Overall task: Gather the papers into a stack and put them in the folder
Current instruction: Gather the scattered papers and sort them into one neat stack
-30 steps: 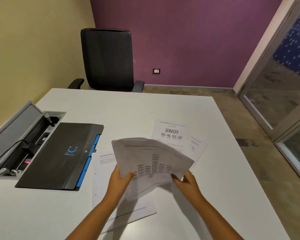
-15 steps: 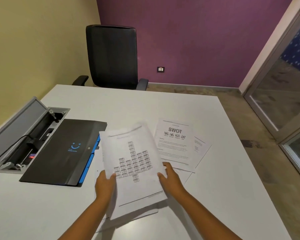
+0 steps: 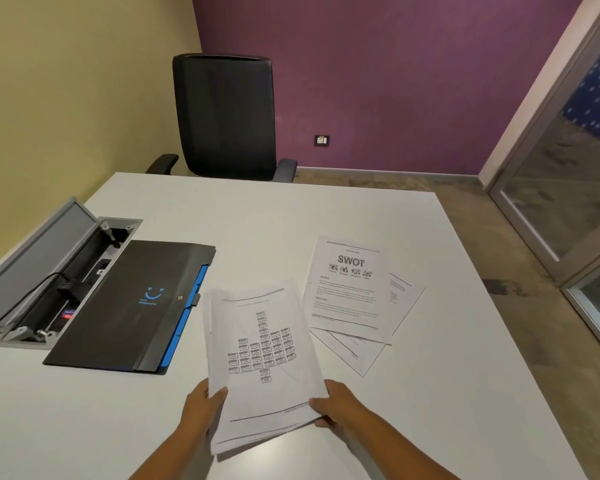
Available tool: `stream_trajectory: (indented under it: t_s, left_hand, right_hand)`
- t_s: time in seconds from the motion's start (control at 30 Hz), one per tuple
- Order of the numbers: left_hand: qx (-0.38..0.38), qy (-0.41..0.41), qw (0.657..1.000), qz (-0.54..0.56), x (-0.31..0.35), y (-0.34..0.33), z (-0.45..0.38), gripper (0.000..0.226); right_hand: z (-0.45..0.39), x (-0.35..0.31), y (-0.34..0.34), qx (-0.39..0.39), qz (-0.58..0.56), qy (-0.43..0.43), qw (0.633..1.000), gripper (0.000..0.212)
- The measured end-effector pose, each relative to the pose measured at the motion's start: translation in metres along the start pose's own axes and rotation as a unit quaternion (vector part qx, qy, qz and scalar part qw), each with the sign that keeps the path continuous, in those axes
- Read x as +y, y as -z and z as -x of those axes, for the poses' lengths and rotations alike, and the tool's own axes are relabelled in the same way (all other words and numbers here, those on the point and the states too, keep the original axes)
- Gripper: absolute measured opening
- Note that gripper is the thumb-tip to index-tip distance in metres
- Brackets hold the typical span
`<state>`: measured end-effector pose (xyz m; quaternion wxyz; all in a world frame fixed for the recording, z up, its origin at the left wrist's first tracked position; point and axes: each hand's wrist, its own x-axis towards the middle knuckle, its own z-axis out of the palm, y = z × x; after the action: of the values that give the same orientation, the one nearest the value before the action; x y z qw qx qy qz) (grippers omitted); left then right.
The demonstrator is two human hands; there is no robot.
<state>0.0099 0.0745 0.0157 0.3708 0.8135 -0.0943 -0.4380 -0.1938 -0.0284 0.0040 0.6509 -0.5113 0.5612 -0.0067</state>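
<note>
The left hand (image 3: 201, 408) grips the left edge of the paper stack (image 3: 262, 362), thumb on the top sheet. The right hand (image 3: 338, 405) grips the lower right edge of the same stack, thumb on top. The stack extends away from both hands, its top sheet printed with a chart of small boxes. The closed black folder (image 3: 132, 306) lies just left of the stack on the white table (image 3: 430, 393). The SWOT sheet (image 3: 350, 289) lies right of the stack, on top of further loose sheets (image 3: 404, 299).
</note>
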Motion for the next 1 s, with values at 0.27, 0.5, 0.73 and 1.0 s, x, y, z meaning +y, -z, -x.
stream_trajectory:
  t_s: [0.27,0.5,0.73,1.0]
  left_hand:
    - [-0.022,-0.135,0.987,0.089,0.025,0.012,0.006,0.035]
    - [-0.098,-0.225,0.956,0.16,0.066,0.021,0.022,0.078]
    - [-0.095,-0.273,0.94,0.181,0.091,0.014,0.039,0.082]
    - [-0.104,-0.273,0.948,0.128,0.087,0.013,0.04,0.083]
  right_hand:
    - [0.015,-0.031,0.014,0.07,-0.066,0.184,0.978,0.021]
    - [0.032,-0.064,0.023,0.035,-0.022,0.292,0.956,0.042]
    - [0.055,-0.096,0.027,0.074,-0.115,0.293,0.946,0.023]
    - [0.055,-0.088,0.024,0.107,-0.123,0.282,0.945,0.027]
